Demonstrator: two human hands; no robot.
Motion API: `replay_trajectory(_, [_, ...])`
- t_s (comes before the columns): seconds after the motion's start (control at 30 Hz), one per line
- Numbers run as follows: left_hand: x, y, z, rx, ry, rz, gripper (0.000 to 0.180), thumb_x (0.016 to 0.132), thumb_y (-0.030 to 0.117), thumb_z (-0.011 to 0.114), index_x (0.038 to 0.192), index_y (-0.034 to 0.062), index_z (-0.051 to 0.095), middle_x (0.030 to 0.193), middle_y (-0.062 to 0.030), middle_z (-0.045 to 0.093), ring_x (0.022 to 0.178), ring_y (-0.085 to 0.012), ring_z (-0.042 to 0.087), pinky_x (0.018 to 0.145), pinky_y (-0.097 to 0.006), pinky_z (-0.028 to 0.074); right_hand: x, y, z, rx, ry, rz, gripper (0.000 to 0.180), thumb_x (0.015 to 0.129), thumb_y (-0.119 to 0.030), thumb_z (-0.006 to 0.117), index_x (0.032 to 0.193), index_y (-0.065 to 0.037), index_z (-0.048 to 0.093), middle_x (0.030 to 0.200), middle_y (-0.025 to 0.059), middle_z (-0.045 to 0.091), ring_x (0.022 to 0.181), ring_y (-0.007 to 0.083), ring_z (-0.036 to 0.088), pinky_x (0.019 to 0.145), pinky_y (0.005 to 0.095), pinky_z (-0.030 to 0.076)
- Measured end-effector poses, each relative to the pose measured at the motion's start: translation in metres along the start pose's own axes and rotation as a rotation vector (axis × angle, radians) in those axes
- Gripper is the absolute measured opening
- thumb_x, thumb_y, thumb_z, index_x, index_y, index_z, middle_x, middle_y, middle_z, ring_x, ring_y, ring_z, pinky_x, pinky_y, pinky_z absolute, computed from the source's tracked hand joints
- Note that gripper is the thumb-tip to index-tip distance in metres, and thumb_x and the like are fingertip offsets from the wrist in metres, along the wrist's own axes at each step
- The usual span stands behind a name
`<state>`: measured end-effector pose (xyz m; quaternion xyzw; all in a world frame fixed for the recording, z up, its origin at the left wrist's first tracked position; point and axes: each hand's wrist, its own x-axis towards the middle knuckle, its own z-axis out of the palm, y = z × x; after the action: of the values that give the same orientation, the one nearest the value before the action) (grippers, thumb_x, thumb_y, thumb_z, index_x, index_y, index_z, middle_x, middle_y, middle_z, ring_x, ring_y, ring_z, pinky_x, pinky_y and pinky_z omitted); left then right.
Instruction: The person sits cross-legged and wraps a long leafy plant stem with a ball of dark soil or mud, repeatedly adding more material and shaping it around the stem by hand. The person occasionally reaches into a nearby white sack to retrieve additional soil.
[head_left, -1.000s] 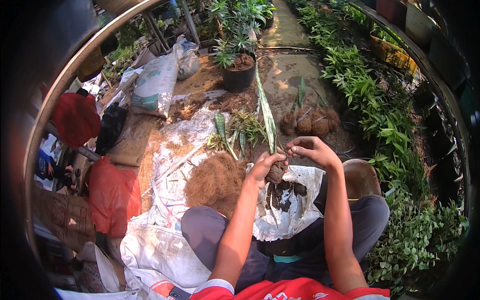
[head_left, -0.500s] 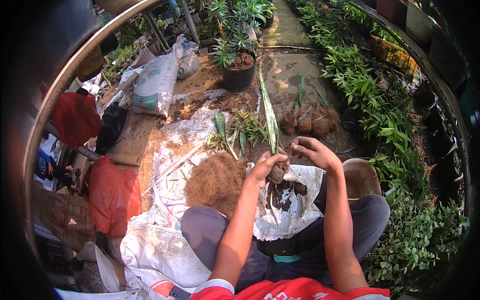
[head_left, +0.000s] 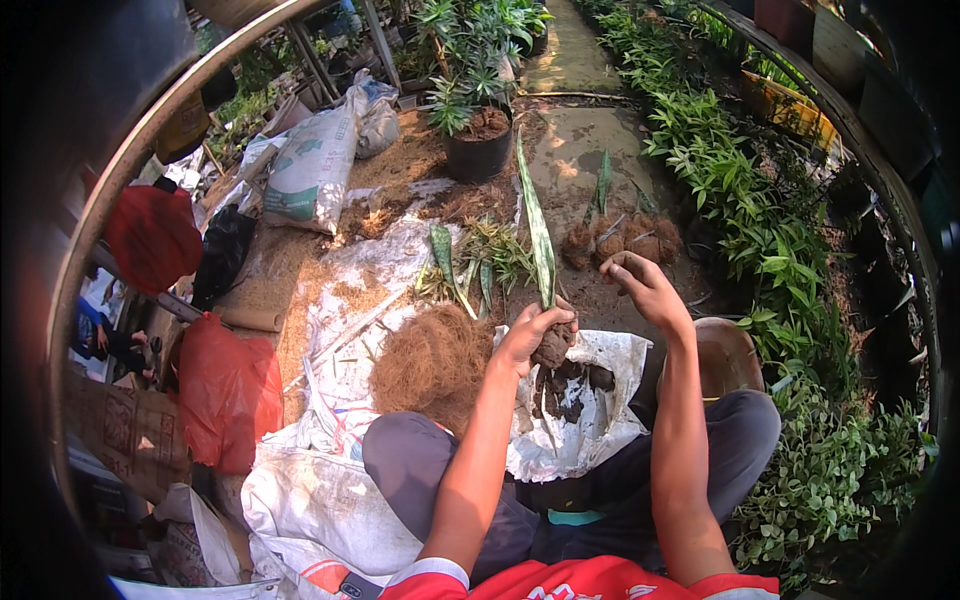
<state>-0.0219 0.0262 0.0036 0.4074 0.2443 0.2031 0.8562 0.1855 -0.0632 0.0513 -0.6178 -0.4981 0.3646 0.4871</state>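
Observation:
My left hand (head_left: 532, 335) is closed round the base of a snake plant leaf (head_left: 536, 220), which stands nearly upright. A lump of dark mud (head_left: 551, 347) sits at the leaf's foot, under my fingers. To the right and slightly higher, my right hand (head_left: 642, 286) is raised with its fingers bent toward the thumb. Whatever they may pinch is too small to make out. Below both hands, a white sheet (head_left: 615, 370) across my lap carries dark wet soil (head_left: 568, 395). Beyond my right hand lie several fibre-wrapped root balls (head_left: 648, 238), some with leaves.
A heap of brown coconut fibre (head_left: 430, 362) lies left of my lap, with cut leaves (head_left: 450, 265) beyond it. A basin (head_left: 722, 355) stands by my right knee. Farther off are a black pot (head_left: 478, 155) and a filled sack (head_left: 312, 170). Leafy plants (head_left: 745, 215) line the right side.
My right hand has moved right and slightly up, away from the mud lump. My left hand still holds the snake plant leaf in nearly the same place.

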Motion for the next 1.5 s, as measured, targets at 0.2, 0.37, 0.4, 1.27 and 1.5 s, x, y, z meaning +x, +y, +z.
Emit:
replay_trajectory(0.2, [-0.001, 0.001, 0.0, 0.012, 0.0, -0.035, 0.018, 0.082, 0.016, 0.069, 0.092, 0.0052, 0.059, 0.082, -0.007, 0.065, 0.069, -0.0152, 0.064, 0.066, -0.031, 0.057, -0.005, -0.01, 0.014, -0.151, -0.283, 0.051, 0.033, 0.086, -0.022, 0.07, 0.108, 0.002, 0.067, 0.1, 0.0122, 0.071, 0.091, 0.0212, 0.066, 0.087, 0.0338, 0.049])
replay_trajectory(0.37, [-0.002, 0.002, 0.0, 0.003, 0.031, -0.048, 0.027, 0.081, 0.015, 0.071, 0.101, 0.0049, 0.056, 0.084, -0.0073, 0.064, 0.072, -0.0148, 0.065, 0.067, -0.032, 0.058, -0.002, -0.007, 0.017, -0.124, -0.252, 0.037, 0.019, 0.087, -0.014, 0.068, 0.097, 0.002, 0.067, 0.09, 0.0064, 0.069, 0.087, 0.0114, 0.062, 0.081, 0.0292, 0.049])
replay_trajectory(0.4, [-0.002, 0.002, 0.0, -0.004, 0.032, -0.054, 0.029, 0.081, 0.015, 0.071, 0.102, 0.0049, 0.055, 0.084, -0.0075, 0.064, 0.072, -0.0148, 0.065, 0.067, -0.032, 0.058, -0.001, -0.006, 0.018, -0.089, -0.239, 0.048, 0.016, 0.087, -0.013, 0.067, 0.094, 0.002, 0.066, 0.089, 0.0048, 0.068, 0.087, 0.0089, 0.061, 0.08, 0.0277, 0.049])
replay_trajectory(1.27, [0.001, -0.002, -0.003, 0.101, 0.03, -0.049, 0.03, 0.082, 0.017, 0.071, 0.105, 0.0034, 0.057, 0.085, -0.0078, 0.067, 0.075, -0.0142, 0.065, 0.068, -0.028, 0.054, 0.005, 0.027, 0.041, 0.635, -0.099, 0.019, 0.007, 0.079, -0.012, 0.06, 0.079, -0.007, 0.055, 0.073, -0.0018, 0.05, 0.068, 0.0102, 0.048, 0.065, 0.0262, 0.04])
replay_trajectory(1.5, [0.005, -0.006, -0.007, 0.085, 0.014, -0.046, 0.026, 0.083, 0.018, 0.07, 0.101, 0.0038, 0.058, 0.085, -0.0075, 0.066, 0.074, -0.014, 0.064, 0.067, -0.029, 0.054, 0.018, 0.046, 0.016, 0.638, 0.201, 0.051, 0.011, 0.089, -0.016, 0.061, 0.083, -0.007, 0.057, 0.074, -0.0013, 0.05, 0.067, 0.0106, 0.048, 0.06, 0.0263, 0.039])
